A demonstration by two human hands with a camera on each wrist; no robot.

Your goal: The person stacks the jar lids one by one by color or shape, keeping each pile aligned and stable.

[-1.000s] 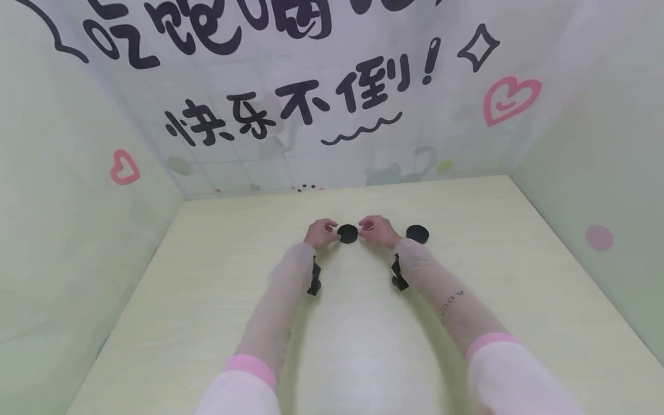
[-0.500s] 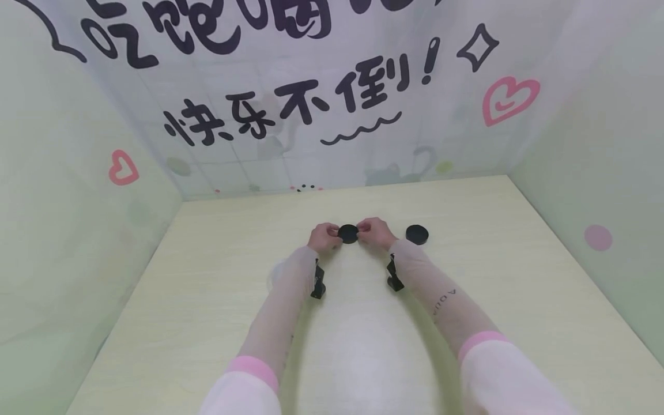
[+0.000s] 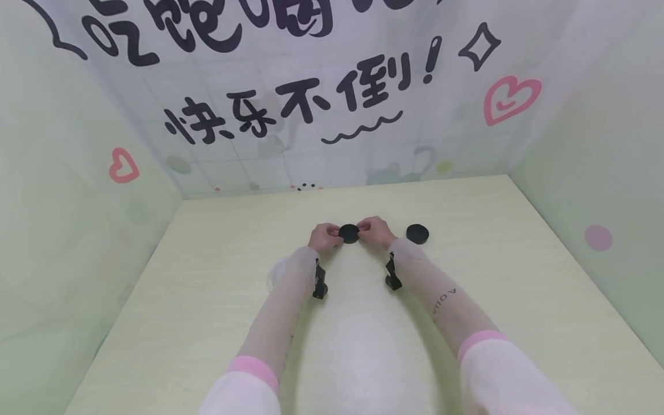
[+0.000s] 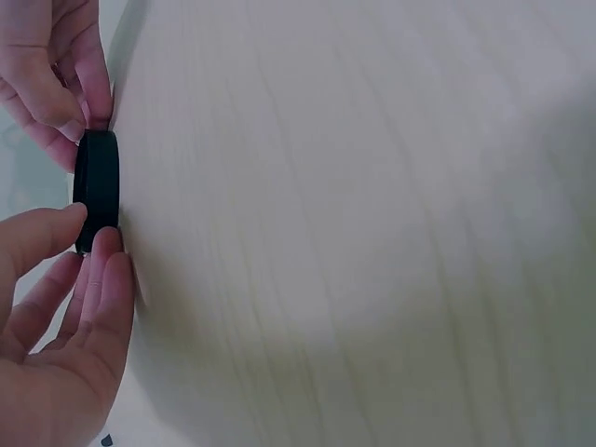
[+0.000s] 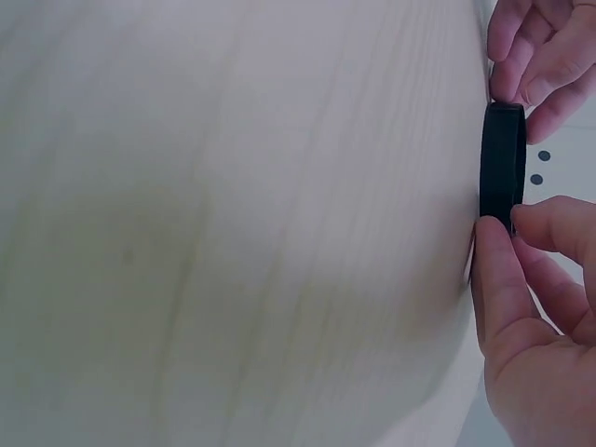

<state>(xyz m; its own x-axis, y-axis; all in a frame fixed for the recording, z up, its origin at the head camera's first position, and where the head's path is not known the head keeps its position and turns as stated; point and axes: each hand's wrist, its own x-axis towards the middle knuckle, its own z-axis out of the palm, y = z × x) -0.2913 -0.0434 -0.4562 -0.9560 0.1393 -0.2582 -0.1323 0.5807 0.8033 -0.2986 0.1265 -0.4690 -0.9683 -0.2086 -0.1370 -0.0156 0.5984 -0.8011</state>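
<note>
A shallow, round black lid-like disc [image 3: 349,233] lies flat at the far middle of the table, between both hands. My left hand [image 3: 325,237] pinches its left edge; in the left wrist view the thumb is on the rim of the disc [image 4: 101,182] and the fingers are against its side. Across from it, my right hand [image 3: 377,231] grips the right edge between thumb and fingers, as the right wrist view shows beside the disc [image 5: 503,163]. Whether the disc touches the table is hard to tell. A second black disc [image 3: 417,234] sits just right of my right hand.
A clear round object [image 3: 277,273] is partly hidden behind my left forearm. The pale wooden table [image 3: 358,334] is bounded by a printed back wall [image 3: 311,161] and pale green side walls. Black wrist cameras hang on the inner side of each forearm.
Both hands have closed in on the disc from either side and taken hold of its edges. The disc has shifted very slightly to the right. The second disc has stayed put.
</note>
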